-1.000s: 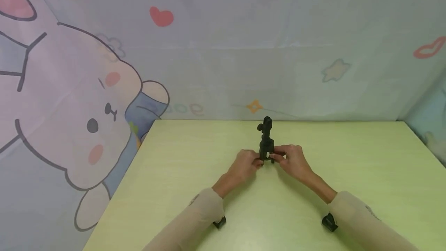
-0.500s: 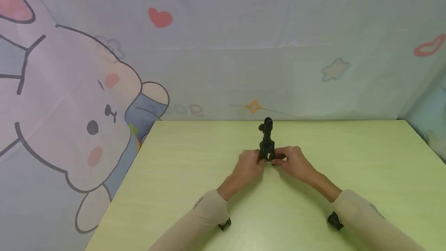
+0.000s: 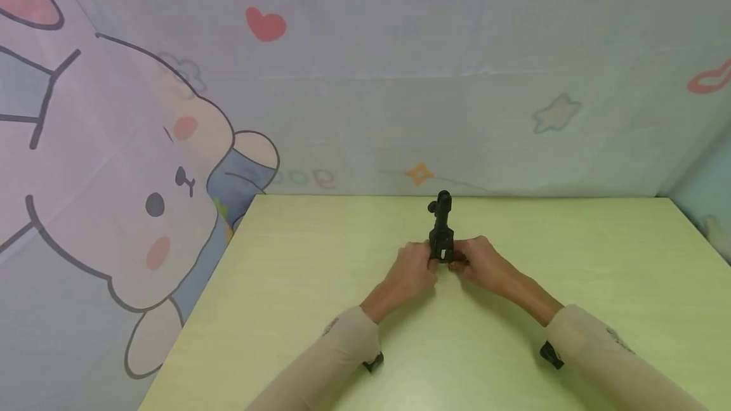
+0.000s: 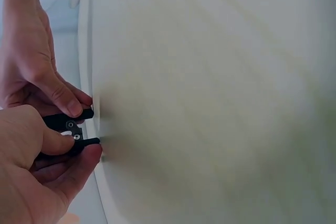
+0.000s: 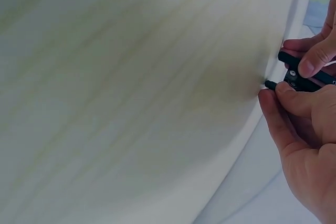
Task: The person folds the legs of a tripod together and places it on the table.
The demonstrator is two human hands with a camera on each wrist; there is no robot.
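Soft printed fabric rises behind the yellowish tabletop, toward whose far half both my arms stretch. My left hand pinches one black leg between thumb and fingers; my right hand pinches another leg just beside it. Between these legs sits a small bracket with screw heads, and beyond my hands the rest of the black stand rises, roughly upright, with a knob near its top. Whether the legs touch the tabletop I can't tell. I judge this step to be adjusting how the legs sit; the next move seems to call for even, gentle pressure from both sides, lest the stand twist or tip. Farther out are my pale sleeves, and a big printed rabbit fills the left.
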